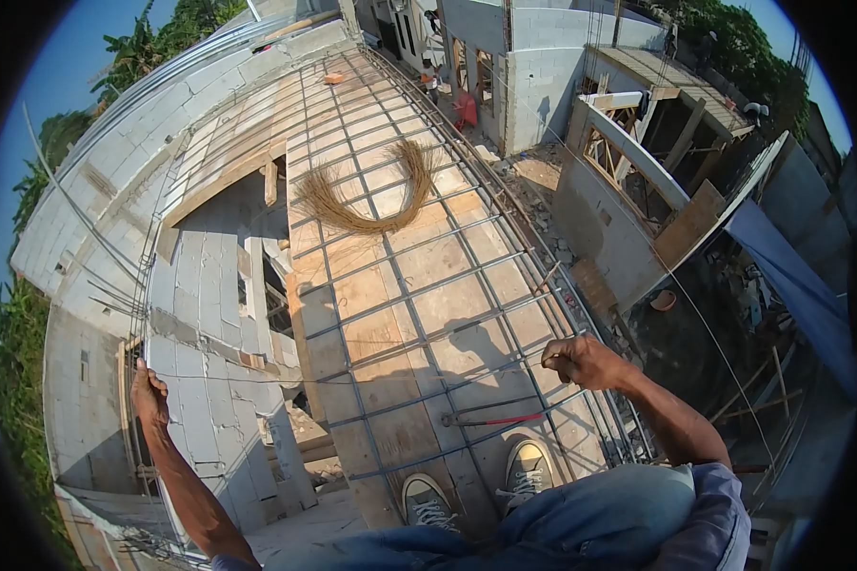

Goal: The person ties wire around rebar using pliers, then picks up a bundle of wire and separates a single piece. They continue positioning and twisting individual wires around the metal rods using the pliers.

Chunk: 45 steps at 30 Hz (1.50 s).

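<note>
A thin wire (352,381) stretches between my hands, low above the rebar grid. My left hand (149,395), out to the left over the block wall, is closed on one end. On the right, my right hand (583,363) is closed in a fist at the other end. Below the wire, pincers with red handles (500,421) lie on the rebar grid (428,350), close in front of my shoes. Farther ahead, a bent bundle of tie wire (376,224) rests across the bars.
Plywood boards (371,333) lie under the bars, and my shoes (528,471) stand there. To the left is an opening beside a block wall (195,276). Beyond the right edge the ground drops to rubble and a blue tarp (790,285). A person (429,78) stands below, far ahead.
</note>
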### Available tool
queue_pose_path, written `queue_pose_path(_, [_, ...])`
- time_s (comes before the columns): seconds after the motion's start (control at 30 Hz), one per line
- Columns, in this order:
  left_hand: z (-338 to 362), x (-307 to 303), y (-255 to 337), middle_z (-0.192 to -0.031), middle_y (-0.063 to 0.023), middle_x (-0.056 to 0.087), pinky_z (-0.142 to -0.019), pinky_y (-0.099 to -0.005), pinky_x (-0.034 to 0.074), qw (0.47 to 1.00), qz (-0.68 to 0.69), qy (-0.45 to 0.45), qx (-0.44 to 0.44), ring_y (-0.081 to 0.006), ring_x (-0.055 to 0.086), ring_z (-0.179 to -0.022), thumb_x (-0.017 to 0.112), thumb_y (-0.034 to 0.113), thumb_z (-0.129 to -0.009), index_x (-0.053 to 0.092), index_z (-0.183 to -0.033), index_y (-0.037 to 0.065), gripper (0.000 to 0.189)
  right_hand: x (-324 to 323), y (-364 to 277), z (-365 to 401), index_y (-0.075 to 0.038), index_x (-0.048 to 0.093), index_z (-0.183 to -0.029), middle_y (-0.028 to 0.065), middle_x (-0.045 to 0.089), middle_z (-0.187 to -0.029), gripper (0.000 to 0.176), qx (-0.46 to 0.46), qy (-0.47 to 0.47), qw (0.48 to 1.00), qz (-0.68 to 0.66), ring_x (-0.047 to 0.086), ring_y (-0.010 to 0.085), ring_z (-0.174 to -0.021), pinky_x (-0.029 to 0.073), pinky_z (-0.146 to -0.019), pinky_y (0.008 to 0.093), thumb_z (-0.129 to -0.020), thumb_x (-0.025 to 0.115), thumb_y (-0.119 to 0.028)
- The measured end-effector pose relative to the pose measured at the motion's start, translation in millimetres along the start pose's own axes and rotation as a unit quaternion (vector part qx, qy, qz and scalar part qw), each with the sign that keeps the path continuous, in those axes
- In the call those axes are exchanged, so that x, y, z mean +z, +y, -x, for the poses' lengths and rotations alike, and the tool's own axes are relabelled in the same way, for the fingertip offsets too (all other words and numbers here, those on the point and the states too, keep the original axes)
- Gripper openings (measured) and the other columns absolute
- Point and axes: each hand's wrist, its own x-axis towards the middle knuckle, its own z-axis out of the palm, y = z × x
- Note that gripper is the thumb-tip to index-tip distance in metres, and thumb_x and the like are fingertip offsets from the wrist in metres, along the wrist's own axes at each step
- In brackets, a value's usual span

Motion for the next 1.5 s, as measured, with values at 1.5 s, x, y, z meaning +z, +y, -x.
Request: queue_pose_path(1.5, [-32.1, -47.0, -13.8, -0.062, 0.0014, 0.056, -0.048, -0.0193, 0.05, 0.989, 0.077, -0.045, -0.119, -0.0105, 0.058, -0.056, 0.063, 0.034, -0.091, 0.058, -0.081, 0.01, 0.026, -32.9, -47.4, 28.0, 0.007, 0.063, -0.093, 0.0063, 0.053, -0.06, 0.022, -0.107, -0.098, 0.864, -0.483, 0.04, 0.0089, -0.044, 0.03, -0.042, 0.0262, -0.093, 0.059, -0.014])
